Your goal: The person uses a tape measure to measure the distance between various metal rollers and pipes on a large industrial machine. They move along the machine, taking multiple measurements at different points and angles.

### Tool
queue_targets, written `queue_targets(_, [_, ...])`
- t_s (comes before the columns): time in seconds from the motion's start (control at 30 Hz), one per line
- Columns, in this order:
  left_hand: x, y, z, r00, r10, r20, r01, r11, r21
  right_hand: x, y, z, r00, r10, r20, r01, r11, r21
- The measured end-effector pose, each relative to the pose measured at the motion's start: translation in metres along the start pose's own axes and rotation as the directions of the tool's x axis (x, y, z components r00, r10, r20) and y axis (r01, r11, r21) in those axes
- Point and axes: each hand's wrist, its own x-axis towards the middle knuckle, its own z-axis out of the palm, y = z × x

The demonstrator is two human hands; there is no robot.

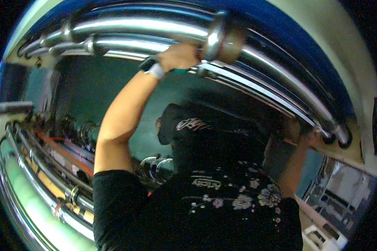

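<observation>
My own hands are out of sight, so I cannot tell whether they are open or closed on anything. What fills my view is a co-worker seen from behind. That person's raised hand (178, 56), near twelve o'clock, is curled shut under a bundle of polished steel pipes (142, 25). It sits just beside a thick round metal collar (220, 37) that rings one pipe. The pipes are smooth, shiny and round, and they arc from ten o'clock across the top down to three o'clock under a blue surface (280, 25). A white band and a dark watch (153, 67) wrap the wrist, and something teal shows just under the fist. The person's other hand (305, 136) reaches up to the pipes at three o'clock; it is too dim to read its grip. The person wears a dark cap (188, 123) and a black flower-print shirt (238, 201). At eight o'clock more steel pipes run beside orange hoses (63, 150).
</observation>
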Motion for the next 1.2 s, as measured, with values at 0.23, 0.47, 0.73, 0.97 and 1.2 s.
queue_targets(0.23, [-0.008,-0.028,0.010,0.985,0.127,-0.120,-0.121,0.991,0.062,-0.028,-0.020,0.042,0.963,0.258,0.076,-0.269,0.930,0.251])
queue_targets(0.47, [-0.013,0.008,-0.005,0.997,0.029,-0.066,-0.032,0.998,-0.047,-0.004,0.014,0.003,0.627,0.699,0.343,-0.779,0.551,0.300])
queue_targets(0.73, [-0.016,0.029,-0.018,0.988,-0.108,0.113,0.119,0.988,-0.093,-0.025,-0.013,0.032,0.614,0.722,0.317,-0.762,0.438,0.477])
queue_targets(0.97, [-0.017,0.012,-0.007,0.981,0.164,-0.102,-0.175,0.978,-0.115,-0.028,-0.022,0.041,0.591,0.758,0.277,-0.781,0.452,0.432])
queue_targets(1.2, [-0.014,0.024,-0.016,0.997,-0.036,0.068,0.054,0.959,-0.278,-0.026,-0.013,0.044,0.494,0.869,0.027,-0.765,0.420,0.489])
